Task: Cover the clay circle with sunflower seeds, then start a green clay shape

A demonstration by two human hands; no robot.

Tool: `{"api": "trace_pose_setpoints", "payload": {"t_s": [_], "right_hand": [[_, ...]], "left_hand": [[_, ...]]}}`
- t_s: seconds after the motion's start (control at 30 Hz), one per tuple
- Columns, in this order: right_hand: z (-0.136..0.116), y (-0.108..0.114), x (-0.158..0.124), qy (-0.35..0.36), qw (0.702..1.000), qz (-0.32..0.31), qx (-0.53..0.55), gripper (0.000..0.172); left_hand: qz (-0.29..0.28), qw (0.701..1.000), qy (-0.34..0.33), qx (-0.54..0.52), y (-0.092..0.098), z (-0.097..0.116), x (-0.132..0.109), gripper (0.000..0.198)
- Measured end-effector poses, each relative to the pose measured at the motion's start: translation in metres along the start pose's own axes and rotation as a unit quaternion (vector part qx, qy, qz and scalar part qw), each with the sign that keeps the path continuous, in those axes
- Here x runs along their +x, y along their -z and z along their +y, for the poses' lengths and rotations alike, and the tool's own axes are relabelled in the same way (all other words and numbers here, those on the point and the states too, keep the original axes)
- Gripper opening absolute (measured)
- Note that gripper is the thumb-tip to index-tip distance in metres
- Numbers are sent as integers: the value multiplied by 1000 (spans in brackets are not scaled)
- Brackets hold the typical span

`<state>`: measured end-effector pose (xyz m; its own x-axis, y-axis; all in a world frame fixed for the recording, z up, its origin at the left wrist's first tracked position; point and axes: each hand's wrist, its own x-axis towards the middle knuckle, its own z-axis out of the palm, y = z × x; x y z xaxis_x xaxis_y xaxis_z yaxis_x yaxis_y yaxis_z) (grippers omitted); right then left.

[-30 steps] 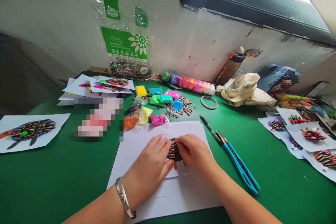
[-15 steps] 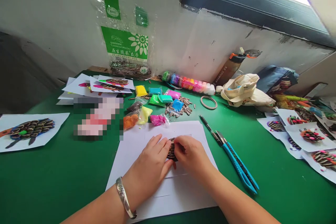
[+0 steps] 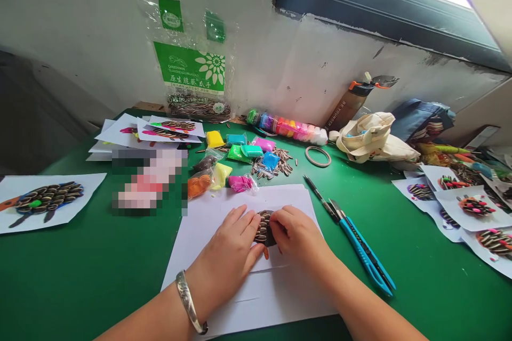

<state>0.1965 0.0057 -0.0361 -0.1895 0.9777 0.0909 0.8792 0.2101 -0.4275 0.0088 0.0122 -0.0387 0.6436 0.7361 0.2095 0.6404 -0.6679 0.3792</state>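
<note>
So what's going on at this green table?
A person has both hands on a small dark lump covered in sunflower seeds, lying on white paper. The left hand lies flat against its left edge; the right hand, curled, presses its right side. Coloured clay packets and loose seeds sit behind the paper, a blue utility knife to the right, finished seed pictures farther out on both sides.

Clay packets point(image 3: 240, 152) (many colours) near loose seeds point(image 3: 282, 162).

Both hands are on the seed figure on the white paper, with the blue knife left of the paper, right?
No: the head view shows the blue knife right of the white paper. The left hand and right hand touch the seed figure.
</note>
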Motion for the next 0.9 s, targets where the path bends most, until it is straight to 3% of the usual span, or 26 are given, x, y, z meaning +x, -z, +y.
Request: {"api": "trace_pose_setpoints", "payload": {"t_s": [0.23,0.47,0.67,0.9], "right_hand": [[0,-4,3,6,1000,-7,-10,21],[12,15,7,-33,998,39,33,15],[43,29,52,-75,993,60,-62,20],[59,13,100,-90,985,89,-119,21]], "left_hand": [[-1,1000,1,-1,0,-1,0,43],[-9,1000,6,-5,0,-1,0,44],[4,1000,0,-10,1,-2,0,43],[13,1000,7,-19,4,1,-1,45]]}}
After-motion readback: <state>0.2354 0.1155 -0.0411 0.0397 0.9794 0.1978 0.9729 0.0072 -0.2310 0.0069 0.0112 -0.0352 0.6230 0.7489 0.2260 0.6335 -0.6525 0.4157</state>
